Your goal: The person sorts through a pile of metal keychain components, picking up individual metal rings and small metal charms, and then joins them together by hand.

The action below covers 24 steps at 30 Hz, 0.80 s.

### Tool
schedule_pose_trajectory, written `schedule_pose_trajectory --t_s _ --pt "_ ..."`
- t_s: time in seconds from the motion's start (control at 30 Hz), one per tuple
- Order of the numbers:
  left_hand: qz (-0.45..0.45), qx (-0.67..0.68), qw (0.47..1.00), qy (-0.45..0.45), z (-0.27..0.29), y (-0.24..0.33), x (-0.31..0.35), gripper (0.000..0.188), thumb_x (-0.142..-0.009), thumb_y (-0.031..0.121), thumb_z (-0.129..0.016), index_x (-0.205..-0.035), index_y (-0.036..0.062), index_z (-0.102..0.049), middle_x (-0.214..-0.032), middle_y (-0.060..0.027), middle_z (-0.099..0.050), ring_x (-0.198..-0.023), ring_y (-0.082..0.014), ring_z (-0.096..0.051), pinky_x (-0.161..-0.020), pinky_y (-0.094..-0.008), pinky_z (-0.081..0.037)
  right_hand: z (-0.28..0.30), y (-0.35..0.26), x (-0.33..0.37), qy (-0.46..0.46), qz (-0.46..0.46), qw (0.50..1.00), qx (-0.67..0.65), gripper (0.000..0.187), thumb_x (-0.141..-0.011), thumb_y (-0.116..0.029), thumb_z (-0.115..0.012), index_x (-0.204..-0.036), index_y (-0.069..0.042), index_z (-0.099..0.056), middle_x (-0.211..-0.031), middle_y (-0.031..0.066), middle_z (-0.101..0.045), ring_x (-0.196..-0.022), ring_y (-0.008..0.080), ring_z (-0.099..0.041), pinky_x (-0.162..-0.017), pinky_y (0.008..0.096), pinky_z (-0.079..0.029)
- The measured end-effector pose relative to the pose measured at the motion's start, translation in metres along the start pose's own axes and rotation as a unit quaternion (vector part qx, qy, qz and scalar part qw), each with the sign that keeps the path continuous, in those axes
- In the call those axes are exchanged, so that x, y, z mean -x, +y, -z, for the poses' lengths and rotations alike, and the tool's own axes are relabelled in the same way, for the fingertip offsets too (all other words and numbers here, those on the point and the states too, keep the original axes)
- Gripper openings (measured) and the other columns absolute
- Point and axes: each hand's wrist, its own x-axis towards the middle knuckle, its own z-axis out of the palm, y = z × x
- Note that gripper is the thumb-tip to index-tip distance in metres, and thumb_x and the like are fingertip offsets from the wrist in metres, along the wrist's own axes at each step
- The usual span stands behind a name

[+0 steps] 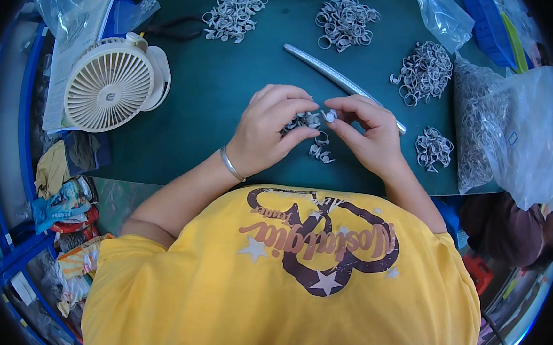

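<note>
My right hand [371,129] pinches a small grey ring with a round pale face [331,115] between thumb and fingertips. Close to it on the left, my left hand [272,125] curls its fingers and thumb around a cluster of grey metal rings [300,123]. The palm side and the lower part of that cluster are hidden. A few loose rings [320,150] lie on the green table just below the left fingertips. A silver ring-sizing stick [320,68] with marks along it lies slantwise beyond my hands, passing behind the right one.
Ring piles stand at the back [235,14], back right [347,24], right [425,72] and near right [434,148]. A clear bag of rings [478,120] borders the right edge. On the left are a cream fan [110,88] and dark-handled pliers [173,29]. A blue bin [485,23] stands far right.
</note>
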Motion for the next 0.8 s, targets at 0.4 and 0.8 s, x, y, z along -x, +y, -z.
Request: schedule_pose_trajectory --t_s 0.4,0.8 --pt "-0.031 0.003 0.999 -0.033 -0.001 -0.002 0.004 0.030 -0.072 0.007 -0.078 -0.099 0.0024 -0.066 -0.091 -0.0105 -0.063 -0.075 -0.0213 -0.062 -0.066 -0.0280 -0.050 -0.010 0.000 0.005 0.048 0.071 0.996 -0.023 0.049 -0.078 0.006 -0.068 -0.122 -0.002 -0.050 -0.084 0.0057 -0.062 -0.073 0.0121 -0.061 -0.066 0.0240 -0.051" --pt "0.010 0.103 0.994 0.036 -0.002 0.012 -0.002 0.010 -0.075 0.003 -0.073 -0.083 0.0034 -0.067 -0.081 -0.0077 -0.066 -0.072 -0.0213 -0.062 -0.063 -0.0292 -0.051 -0.013 -0.001 0.010 0.050 0.076 0.995 -0.035 0.046 -0.077 0.006 -0.067 -0.119 -0.001 -0.051 -0.085 0.0073 -0.062 -0.073 0.0139 -0.062 -0.066 0.0242 -0.051"
